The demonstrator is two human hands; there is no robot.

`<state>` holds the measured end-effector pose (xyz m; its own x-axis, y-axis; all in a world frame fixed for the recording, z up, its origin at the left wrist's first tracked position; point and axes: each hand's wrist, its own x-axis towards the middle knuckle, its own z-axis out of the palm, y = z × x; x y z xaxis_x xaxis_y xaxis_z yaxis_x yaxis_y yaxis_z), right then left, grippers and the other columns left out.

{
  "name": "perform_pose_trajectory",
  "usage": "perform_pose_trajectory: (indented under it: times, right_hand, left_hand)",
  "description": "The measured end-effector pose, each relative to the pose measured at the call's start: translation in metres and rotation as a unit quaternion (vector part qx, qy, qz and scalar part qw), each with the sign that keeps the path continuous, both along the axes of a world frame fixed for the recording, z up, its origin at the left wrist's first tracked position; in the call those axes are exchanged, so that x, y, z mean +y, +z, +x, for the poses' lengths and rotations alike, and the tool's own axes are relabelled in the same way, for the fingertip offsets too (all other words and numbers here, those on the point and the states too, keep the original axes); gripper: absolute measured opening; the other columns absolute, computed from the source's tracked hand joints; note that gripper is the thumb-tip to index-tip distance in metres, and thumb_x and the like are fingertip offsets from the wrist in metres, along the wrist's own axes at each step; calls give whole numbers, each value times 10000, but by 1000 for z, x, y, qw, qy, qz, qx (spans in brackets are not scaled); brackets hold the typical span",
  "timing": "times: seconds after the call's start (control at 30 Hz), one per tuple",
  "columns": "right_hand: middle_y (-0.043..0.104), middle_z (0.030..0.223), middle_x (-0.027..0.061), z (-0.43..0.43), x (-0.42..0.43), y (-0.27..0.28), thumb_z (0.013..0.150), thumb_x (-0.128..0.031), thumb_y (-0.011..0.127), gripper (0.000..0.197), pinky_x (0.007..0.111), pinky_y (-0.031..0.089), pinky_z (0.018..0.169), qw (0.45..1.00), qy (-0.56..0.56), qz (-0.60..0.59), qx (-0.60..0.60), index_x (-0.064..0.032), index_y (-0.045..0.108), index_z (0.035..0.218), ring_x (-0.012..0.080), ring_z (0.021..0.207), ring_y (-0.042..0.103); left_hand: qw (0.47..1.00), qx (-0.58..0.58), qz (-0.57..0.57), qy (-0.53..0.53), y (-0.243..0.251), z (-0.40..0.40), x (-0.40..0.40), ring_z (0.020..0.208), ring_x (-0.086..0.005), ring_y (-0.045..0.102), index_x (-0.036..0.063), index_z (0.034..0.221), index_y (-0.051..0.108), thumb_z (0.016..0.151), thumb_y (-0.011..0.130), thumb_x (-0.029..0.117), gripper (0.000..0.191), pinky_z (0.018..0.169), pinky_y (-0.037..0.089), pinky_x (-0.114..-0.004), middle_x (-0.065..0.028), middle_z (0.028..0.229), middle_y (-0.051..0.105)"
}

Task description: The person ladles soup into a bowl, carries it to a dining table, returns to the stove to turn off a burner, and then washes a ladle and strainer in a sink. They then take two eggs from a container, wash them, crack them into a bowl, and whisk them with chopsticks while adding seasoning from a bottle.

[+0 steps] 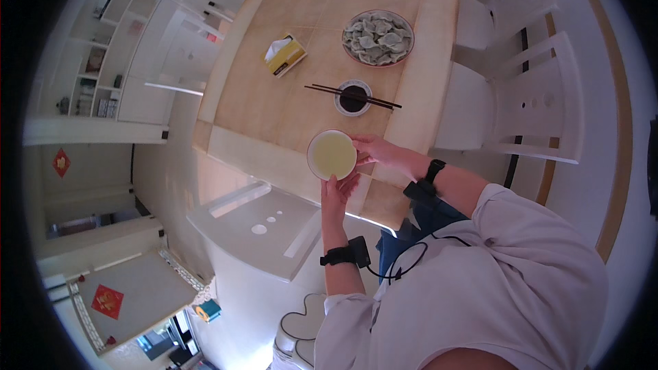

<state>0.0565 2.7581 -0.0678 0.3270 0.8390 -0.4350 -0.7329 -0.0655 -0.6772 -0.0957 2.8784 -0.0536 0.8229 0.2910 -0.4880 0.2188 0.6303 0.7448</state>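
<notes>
A round bowl with a thin reddish rim, filled with pale yellow-green liquid [334,155], is held near the table's edge. My left hand [340,191] grips its lower side, with the thumb at the rim. On its right side, my right hand [371,149] also holds it. Beyond it stands a small patterned bowl [337,104] of dark liquid, with a pair of dark chopsticks [378,100] laid across the top. Farther back is a red-rimmed dish heaped with dumplings [379,38].
A yellow tissue pack [288,59] lies on the tiled tabletop [257,108]. A white chair [262,231] stands at the near edge, left of my left forearm. More white chairs [534,97] line the right side. White shelving [118,51] is at the far left.
</notes>
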Motion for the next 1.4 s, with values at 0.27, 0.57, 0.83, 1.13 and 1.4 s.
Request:
perform_pose_trajectory:
  times: [0.27,0.57,0.83,1.13,1.4]
  right_hand:
    - [515,1256,63,-14,6,-3,934,-319,484,518,391,417,942,993,-84,-54,-59,-102,339,1381,185,1119,522]
    - [580,948,-9,-148,-148,17,884,-256,566,316,293,481,685,936,-318,-44,-147,-87,560,1151,98,861,542]
    - [593,966,5,-393,-357,95,899,-165,507,153,279,483,743,830,-538,-115,-97,-72,568,1004,102,881,566]
    - [601,846,36,-709,-614,112,886,-124,507,132,268,485,712,533,-830,-135,-99,-33,575,953,116,775,581]
    - [589,827,41,-931,-818,168,919,-137,475,151,289,497,726,333,-933,-112,-78,-38,569,982,121,762,576]
  left_hand:
    - [998,-12,15,-54,-11,-7,6,936,-274,594,90,1315,309,967,350,340,431,753,505,-340,-194,1155,526]
    - [984,33,71,-161,-11,-55,-49,824,-196,616,13,1139,490,973,386,328,370,680,493,-286,-138,1025,609]
    - [687,-103,171,-698,93,-116,-319,780,-158,618,14,906,619,962,434,293,339,665,487,-269,-78,865,649]
    - [422,-200,61,-882,106,-399,-695,661,-99,542,19,812,639,914,542,257,277,606,435,-227,-12,722,597]
    - [292,-181,-2,-939,151,-622,-967,655,-123,555,45,739,598,907,548,350,351,622,467,-265,-38,711,588]
